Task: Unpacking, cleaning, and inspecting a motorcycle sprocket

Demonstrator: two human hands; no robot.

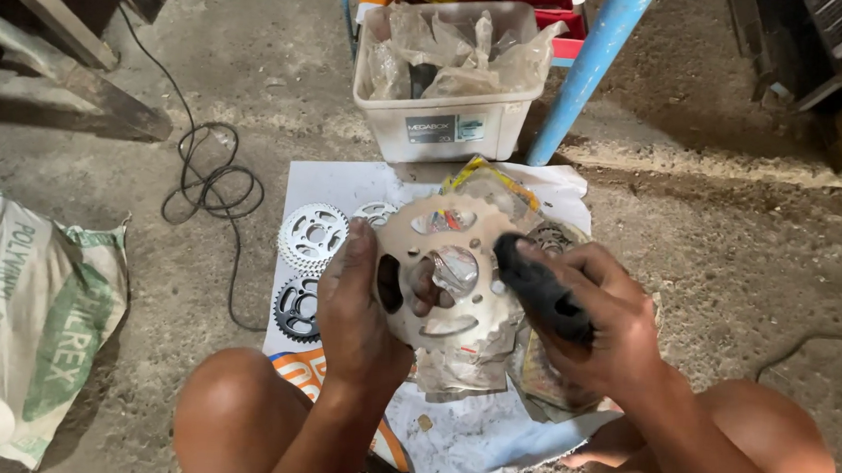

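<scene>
Left hand (363,311) grips the large tan sprocket (448,272) at its 9 o'clock edge, fingers wrapped through a cut-out, disc held tilted above the white sheet (487,435) on the concrete floor. Right hand (596,320) has its fingers closed around a dark rag or pad (540,288), pressed to the disc at 3 o'clock. Judgement: rubbing goes best with the disc braced firm, fingers kept off the teeth, and the disc turned stepwise so every sector is covered. Count: one sprocket in hand; on the sheet at 9 o'clock of it, one white sprocket (312,237), one black sprocket (298,309), one more partly hidden. One white tub (443,121) at 12 o'clock; one sack (21,329) far left.
</scene>
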